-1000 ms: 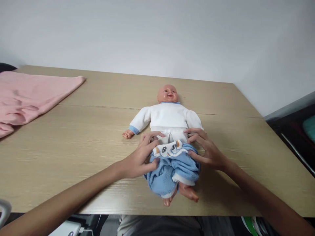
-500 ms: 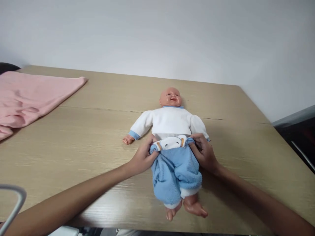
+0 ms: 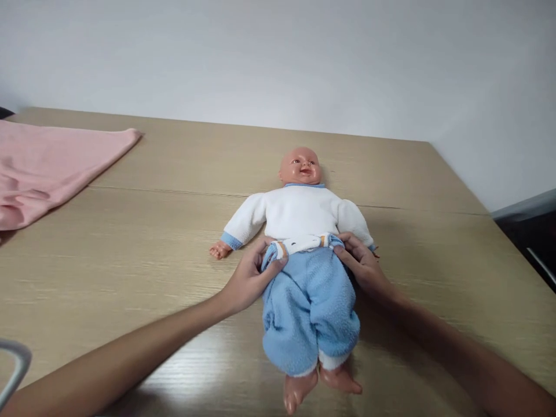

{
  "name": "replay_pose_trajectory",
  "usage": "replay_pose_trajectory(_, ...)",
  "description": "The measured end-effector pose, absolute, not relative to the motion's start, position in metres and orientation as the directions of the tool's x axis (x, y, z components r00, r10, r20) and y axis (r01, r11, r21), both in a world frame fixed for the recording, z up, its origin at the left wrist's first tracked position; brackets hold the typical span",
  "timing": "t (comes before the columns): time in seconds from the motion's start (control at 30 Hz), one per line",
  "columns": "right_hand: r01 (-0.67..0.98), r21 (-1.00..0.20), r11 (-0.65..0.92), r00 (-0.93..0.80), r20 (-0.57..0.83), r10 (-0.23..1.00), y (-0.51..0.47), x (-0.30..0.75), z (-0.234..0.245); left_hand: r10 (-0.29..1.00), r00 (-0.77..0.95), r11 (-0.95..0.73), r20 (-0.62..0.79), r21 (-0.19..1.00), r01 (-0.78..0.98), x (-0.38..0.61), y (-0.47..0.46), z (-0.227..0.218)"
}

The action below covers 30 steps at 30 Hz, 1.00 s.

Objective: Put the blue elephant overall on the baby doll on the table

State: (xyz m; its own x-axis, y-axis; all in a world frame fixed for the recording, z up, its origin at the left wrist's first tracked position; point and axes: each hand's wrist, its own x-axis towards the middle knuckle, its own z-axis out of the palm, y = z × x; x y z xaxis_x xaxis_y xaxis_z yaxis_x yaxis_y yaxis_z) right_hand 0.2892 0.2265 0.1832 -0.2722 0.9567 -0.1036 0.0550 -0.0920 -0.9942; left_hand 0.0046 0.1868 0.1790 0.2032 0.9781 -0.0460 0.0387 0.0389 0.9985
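A baby doll (image 3: 303,167) lies on its back with its head away from me and bare feet toward me. It wears a white top (image 3: 302,214) with blue cuffs and collar, and fluffy blue pants (image 3: 299,313) with white ankle cuffs. The waist is rolled into a white, blue and orange fold. My left hand (image 3: 252,275) grips this fold at the doll's hip on the left, thumb on top. On the opposite hip, my right hand (image 3: 365,263) pinches the pants' waist between thumb and fingers; some fingertips are hidden behind the fabric.
A pink cloth (image 3: 56,168) lies loosely at the far left of the wooden table (image 3: 152,249). A pale wall stands behind the table. Past the right edge is a dark object (image 3: 534,237), and a grey curved bar (image 3: 19,368) shows at lower left.
The white fold at the waist shows less and looks flatter. Both hands still grip the pants, thumbs now lying further over the fabric. The doll's legs appear straighter and the view has shifted slightly.
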Motion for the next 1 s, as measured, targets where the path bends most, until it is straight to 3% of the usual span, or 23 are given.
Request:
replay_pose_trajectory(0.1, 0.092, -0.99, -0.111, -0.3, -0.133, 0.945, 0.216, 0.294, 0.193, 0.969, 0.248, -0.053, 0.0, 0.978, 0.204, -0.004, 0.177, 0.182)
replay_pose_trajectory(0.3, 0.084, -0.969, -0.232, -0.269, -0.247, 0.931, 0.199, 0.294, 0.201, 0.939, 0.138, -0.344, 0.317, 0.822, 0.454, -0.01, 0.167, 0.18)
replay_pose_trajectory(0.5, -0.18, -0.893, -0.412, -0.255, -0.362, 0.897, 0.197, 0.287, 0.186, 0.985, 0.057, -0.172, 0.164, 0.966, 0.191, -0.007, 0.174, 0.174)
replay_pose_trajectory(0.63, -0.17, -0.898, -0.405, -0.298, -0.345, 0.89, 0.202, 0.287, 0.18, 0.997, -0.051, -0.047, 0.05, 0.997, 0.066, -0.007, 0.189, 0.173)
replay_pose_trajectory(0.73, -0.07, -0.968, -0.242, -0.282, -0.214, 0.935, 0.205, 0.29, 0.18, 1.0, -0.021, -0.006, 0.005, 1.0, -0.013, -0.007, 0.199, 0.174)
replay_pose_trajectory(0.83, 0.151, -0.986, 0.068, -0.257, 0.027, 0.966, 0.205, 0.294, 0.185, 0.998, -0.001, -0.06, 0.06, 0.998, 0.034, -0.008, 0.203, 0.18)
replay_pose_trajectory(0.93, 0.405, -0.818, 0.409, -0.321, 0.291, 0.901, 0.21, 0.294, 0.2, 0.968, 0.012, -0.248, 0.252, 0.944, 0.217, -0.007, 0.204, 0.19)
replay_pose_trajectory(1.0, 0.482, -0.696, 0.532, -0.369, 0.389, 0.844, 0.218, 0.29, 0.213, 0.939, 0.062, -0.34, 0.338, 0.887, 0.314, -0.004, 0.208, 0.196)
